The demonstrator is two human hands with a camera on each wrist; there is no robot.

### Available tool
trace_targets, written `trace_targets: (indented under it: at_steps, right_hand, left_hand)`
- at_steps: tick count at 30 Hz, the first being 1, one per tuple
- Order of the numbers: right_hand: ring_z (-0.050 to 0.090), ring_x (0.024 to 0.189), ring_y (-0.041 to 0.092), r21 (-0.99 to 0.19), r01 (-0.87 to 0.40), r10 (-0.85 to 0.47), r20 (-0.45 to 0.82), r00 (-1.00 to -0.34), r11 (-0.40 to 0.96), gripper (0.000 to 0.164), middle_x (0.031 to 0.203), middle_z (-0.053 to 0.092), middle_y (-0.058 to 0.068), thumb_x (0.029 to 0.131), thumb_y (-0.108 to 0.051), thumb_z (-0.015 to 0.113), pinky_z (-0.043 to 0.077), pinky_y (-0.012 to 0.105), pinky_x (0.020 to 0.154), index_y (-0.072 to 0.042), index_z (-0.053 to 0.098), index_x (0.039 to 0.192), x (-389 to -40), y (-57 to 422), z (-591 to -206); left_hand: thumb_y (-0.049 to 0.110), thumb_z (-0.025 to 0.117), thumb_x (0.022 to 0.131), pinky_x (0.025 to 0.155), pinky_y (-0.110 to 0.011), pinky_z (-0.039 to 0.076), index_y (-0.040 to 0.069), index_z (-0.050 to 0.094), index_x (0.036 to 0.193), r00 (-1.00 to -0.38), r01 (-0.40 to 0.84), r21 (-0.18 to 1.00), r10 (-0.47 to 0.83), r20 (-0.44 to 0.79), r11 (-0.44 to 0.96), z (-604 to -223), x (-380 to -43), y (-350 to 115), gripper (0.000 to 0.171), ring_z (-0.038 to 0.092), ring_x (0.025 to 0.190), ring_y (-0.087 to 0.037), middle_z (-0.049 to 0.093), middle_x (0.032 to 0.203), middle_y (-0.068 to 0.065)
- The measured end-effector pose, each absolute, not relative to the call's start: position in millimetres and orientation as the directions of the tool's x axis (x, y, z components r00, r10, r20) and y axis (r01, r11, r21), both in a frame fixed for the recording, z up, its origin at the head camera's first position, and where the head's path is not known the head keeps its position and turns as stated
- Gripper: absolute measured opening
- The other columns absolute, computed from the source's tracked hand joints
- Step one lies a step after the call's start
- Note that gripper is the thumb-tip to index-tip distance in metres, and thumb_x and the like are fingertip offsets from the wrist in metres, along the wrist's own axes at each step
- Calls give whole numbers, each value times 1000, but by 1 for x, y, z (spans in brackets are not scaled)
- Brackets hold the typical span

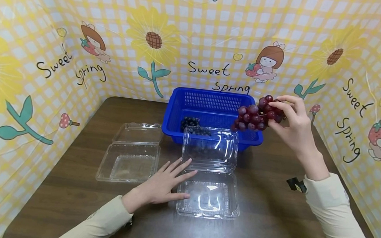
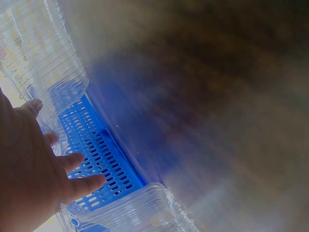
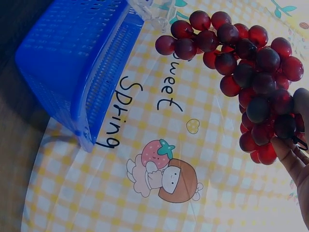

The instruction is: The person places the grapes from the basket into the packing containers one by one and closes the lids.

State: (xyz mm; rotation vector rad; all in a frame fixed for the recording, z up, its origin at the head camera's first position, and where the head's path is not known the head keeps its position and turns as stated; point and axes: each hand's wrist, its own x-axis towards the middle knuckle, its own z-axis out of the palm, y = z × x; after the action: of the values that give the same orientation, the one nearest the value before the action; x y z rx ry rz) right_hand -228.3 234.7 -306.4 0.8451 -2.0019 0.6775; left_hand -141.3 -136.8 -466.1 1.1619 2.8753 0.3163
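A bunch of red grapes (image 1: 252, 117) hangs in the air from my right hand (image 1: 295, 127), pinched between thumb and fingers at its right end. The bunch overlaps the right end of the blue plastic basket (image 1: 174, 112) in the head view; from the right wrist the grapes (image 3: 256, 72) show close up, beside the basket (image 3: 53, 77). With fingers spread, my left hand (image 1: 163, 186) lies at the left edge of an opened clear plastic clamshell box (image 1: 204, 215). Its lid (image 1: 209, 150) stands raised against the basket's front.
A second opened clear clamshell box (image 1: 129, 168) lies on the table at the left. Dark small grapes (image 1: 190, 122) sit inside the basket, partly behind the raised lid. A small black object (image 1: 296, 184) is near the right sleeve. Patterned cloth (image 1: 196, 41) walls surround the table.
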Motion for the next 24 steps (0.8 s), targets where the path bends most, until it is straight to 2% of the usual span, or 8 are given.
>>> trace_targets:
  at_steps: [7, 17, 24]
  right_hand:
    - [56, 95, 34, -155, -769, -315, 849, -425, 620, 45, 117, 52, 22, 64, 12, 77, 36, 6, 86, -1, 64, 105, -225, 233, -304]
    - [56, 96, 33, -134, -789, -323, 862, -391, 599, 47, 115, 52, 24, 62, 14, 77, 37, 7, 88, 0, 64, 106, -218, 229, -302]
    - [56, 94, 33, -138, -795, -324, 861, -391, 591, 46, 116, 52, 23, 63, 14, 76, 37, 7, 84, 0, 64, 105, -215, 228, -302]
  left_hand:
    - [71, 31, 87, 108, -60, 17, 35, 17, 148, -732, 671, 210, 681, 31, 711, -465, -141, -136, 72, 8, 142, -31, -1, 157, 1]
    - [70, 32, 87, 108, -61, 18, 34, 19, 148, -729, 675, 213, 683, 45, 706, -465, -141, -136, 72, 10, 142, -33, 0, 157, 0]
    - [71, 30, 87, 108, -60, 17, 36, 16, 148, -735, 666, 216, 678, 28, 714, -465, -142, -135, 72, 9, 142, -31, -2, 157, 2]
